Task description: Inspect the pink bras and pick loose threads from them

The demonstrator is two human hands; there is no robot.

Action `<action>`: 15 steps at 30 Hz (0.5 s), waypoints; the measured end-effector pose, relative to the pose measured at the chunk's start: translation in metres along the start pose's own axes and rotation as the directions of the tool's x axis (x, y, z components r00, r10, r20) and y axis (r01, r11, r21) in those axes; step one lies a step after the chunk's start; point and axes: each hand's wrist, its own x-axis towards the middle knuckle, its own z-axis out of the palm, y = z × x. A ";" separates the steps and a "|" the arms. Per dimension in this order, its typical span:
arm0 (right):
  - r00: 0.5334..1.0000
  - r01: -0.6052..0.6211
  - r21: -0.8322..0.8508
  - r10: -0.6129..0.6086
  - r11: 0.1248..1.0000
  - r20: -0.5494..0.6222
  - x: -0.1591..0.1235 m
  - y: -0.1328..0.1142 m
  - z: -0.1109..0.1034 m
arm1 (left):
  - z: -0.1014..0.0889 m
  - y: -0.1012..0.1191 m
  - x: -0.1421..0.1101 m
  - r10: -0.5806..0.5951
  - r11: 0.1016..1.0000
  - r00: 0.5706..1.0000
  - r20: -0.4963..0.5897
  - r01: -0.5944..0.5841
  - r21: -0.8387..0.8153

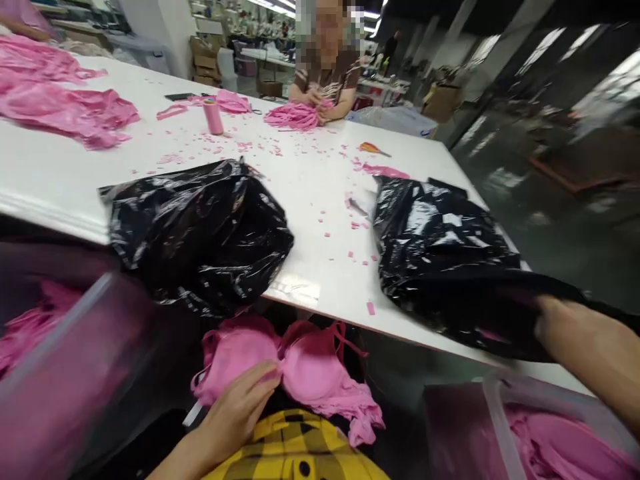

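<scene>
A pink bra (310,367) with moulded cups lies across my lap, cups facing up, its straps and one crumpled wing hanging loose. My left hand (250,393) pinches it at the centre between the two cups. On the right, my right hand (565,327) is at the mouth of a black plastic bag (435,227); motion smears its fingers, and the bag partly hides them. Something pink shows dimly inside that bag's opening. A second black plastic bag (200,227) lies crumpled on the left part of the table's near edge.
Pink pieces fill a clear bin (100,313) at left and another bin (495,413) at lower right. On the white table (320,187) are scattered pink scraps, orange-handled snips (373,148), a pink thread cone (213,117) and pink garments (65,100). Across it, a person (327,73) handles pink strips.
</scene>
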 end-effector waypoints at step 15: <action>0.696 -0.556 0.808 -0.642 -0.197 0.322 -0.061 -0.182 0.002 | -0.013 0.061 0.128 -0.231 -0.093 0.614 0.755 0.758 -0.646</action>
